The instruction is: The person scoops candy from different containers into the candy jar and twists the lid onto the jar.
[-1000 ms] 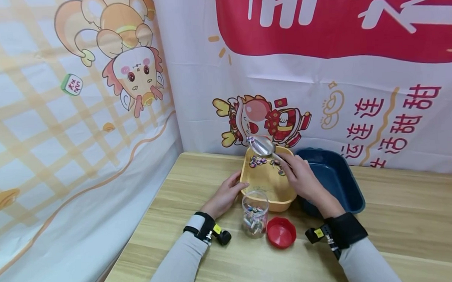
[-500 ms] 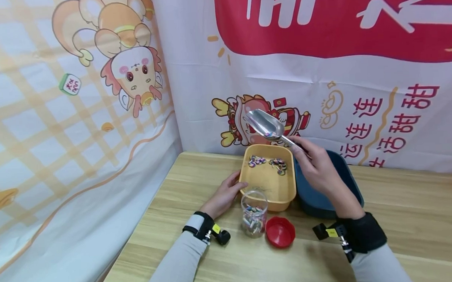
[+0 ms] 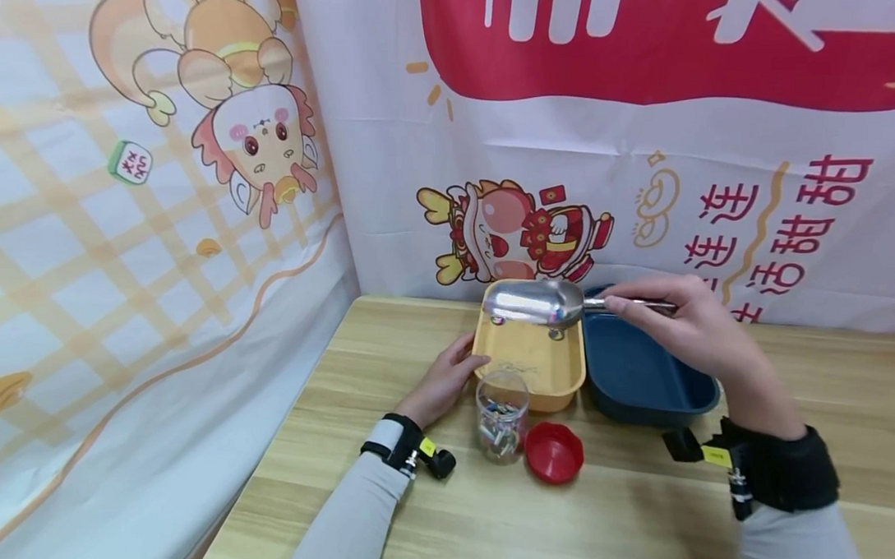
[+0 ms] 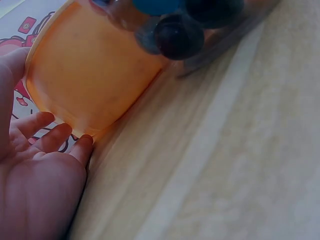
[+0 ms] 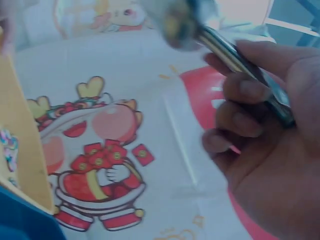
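Note:
My right hand (image 3: 693,324) grips the thin handle of a metal scoop (image 3: 533,303). The scoop lies sideways over the far part of a yellow tray (image 3: 547,365) and hides most of the small colourful round pieces in it; one piece (image 3: 556,334) shows below its edge. In the right wrist view the fingers curl round the scoop's handle (image 5: 225,52). My left hand (image 3: 445,385) holds the tray's left side, thumb at the rim and fingers against the outer wall (image 4: 90,75). A clear jar (image 3: 501,434) of small colourful items stands at the tray's near edge.
A dark blue bin (image 3: 632,376) stands just right of the tray. Beside the jar sits a red lid (image 3: 554,455), hollow side up. Printed cloth (image 3: 385,175) rises behind and to the left of the wooden table (image 3: 332,374).
The scoop first rose away from the tray, then came lower and turned sideways over it. My right hand has moved to the right; the left hand has stayed at the tray.

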`<action>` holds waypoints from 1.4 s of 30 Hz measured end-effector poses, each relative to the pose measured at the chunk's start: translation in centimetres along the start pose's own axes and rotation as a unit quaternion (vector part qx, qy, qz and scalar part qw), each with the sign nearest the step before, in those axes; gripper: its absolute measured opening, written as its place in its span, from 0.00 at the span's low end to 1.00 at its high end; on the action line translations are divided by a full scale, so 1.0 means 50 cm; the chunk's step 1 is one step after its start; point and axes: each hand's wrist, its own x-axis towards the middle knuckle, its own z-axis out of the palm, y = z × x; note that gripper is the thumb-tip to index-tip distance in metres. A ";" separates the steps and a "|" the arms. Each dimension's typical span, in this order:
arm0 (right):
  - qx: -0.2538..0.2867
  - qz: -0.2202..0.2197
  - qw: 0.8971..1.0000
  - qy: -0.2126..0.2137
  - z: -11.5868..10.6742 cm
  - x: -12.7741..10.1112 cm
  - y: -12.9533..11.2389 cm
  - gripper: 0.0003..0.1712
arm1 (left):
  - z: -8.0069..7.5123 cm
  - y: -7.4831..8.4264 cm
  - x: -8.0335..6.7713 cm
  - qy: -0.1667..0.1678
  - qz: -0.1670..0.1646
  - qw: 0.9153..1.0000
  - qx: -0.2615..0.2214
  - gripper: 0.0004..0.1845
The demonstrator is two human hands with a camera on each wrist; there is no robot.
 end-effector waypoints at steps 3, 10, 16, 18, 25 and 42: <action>-0.008 -0.002 0.998 -0.059 -0.016 -0.004 -0.010 0.12 | 0.000 0.003 -0.001 0.002 0.003 1.000 -0.007 0.36; -0.024 0.007 0.983 -0.181 -0.033 -0.009 -0.035 0.09 | 0.005 0.013 -0.002 0.007 0.005 1.000 -0.010 0.36; -0.041 0.033 0.981 -0.186 -0.036 -0.016 -0.045 0.08 | 0.005 0.011 0.003 0.010 -0.003 1.000 -0.012 0.36; -0.044 0.038 0.981 -0.184 -0.037 -0.017 -0.045 0.08 | 0.005 0.010 0.003 0.013 -0.006 1.000 -0.011 0.36; -0.049 0.039 0.982 -0.178 -0.041 -0.020 -0.043 0.08 | 0.007 0.008 0.002 0.021 -0.011 1.000 -0.012 0.37; -0.165 0.120 0.967 -0.155 0.032 0.020 0.043 0.12 | 0.008 0.008 -0.001 0.016 -0.002 1.000 -0.019 0.37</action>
